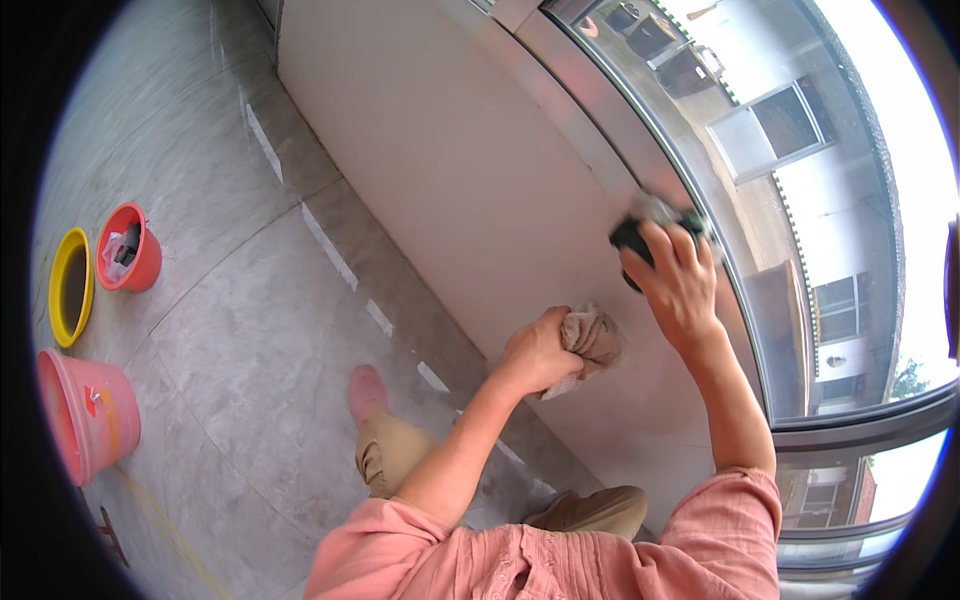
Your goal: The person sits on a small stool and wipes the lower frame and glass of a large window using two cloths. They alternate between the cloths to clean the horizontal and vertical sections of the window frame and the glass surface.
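no legible text anywhere

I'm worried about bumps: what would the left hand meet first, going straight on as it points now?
Probably the right hand or the dark pad it holds, up and to the right of the cloth in the left hand; depth is hard to judge.

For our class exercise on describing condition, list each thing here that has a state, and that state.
Left hand, closed on the beige cloth
Beige cloth, crumpled
Right hand, curled over a dark item
Dark item, held, too blurred to identify
Red bucket, uncovered, items inside
Yellow container, uncovered, dark inside
Pink bucket, uncovered, contents unclear
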The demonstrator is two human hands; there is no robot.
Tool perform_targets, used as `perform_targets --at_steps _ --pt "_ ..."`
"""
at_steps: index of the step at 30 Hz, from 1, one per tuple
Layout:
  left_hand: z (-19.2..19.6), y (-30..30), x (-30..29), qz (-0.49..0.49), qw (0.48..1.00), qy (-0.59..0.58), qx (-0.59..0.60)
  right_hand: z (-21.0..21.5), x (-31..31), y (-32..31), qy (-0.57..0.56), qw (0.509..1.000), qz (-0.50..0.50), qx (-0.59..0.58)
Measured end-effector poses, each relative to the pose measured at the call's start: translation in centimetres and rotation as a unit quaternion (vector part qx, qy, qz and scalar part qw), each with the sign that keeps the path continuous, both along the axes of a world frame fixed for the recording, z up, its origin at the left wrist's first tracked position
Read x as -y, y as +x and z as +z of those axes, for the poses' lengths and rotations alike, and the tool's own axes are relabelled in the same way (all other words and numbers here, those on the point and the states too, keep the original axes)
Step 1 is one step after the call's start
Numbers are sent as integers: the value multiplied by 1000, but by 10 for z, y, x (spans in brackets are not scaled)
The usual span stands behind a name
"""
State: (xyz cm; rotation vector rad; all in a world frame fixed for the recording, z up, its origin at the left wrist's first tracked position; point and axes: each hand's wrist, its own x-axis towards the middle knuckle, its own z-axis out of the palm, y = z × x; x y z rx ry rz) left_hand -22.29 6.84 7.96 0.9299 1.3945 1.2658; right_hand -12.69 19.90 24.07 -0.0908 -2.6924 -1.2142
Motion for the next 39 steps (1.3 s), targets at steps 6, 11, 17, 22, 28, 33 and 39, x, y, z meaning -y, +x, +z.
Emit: perform_targets --at_steps 6,11,17,22,28,33,39 --pt "3 6 8 0 1000 10 -26 -6 41 171 -35 993 -109 25" --pt "5 -3 11 15 999 -3 -37 -12 15 80 -53 997 -48 -31" --pt "22 -22 11 34 998 -36 -35 -26 -48 -139 -71 990 80 -90" --pt "15 -21 2 32 999 -6 -30 -26 -89 -269 -71 974 127 -172" --pt "18 -20 2 43 998 -16 -41 -17 -65 -200 -63 966 142 -205" --pt "9 -4 4 59 998 -4 -34 -13 -31 -48 -81 976 41 -200" --pt "26 20 20 76 997 1 -5 -7 10 145 -66 980 -54 -178"
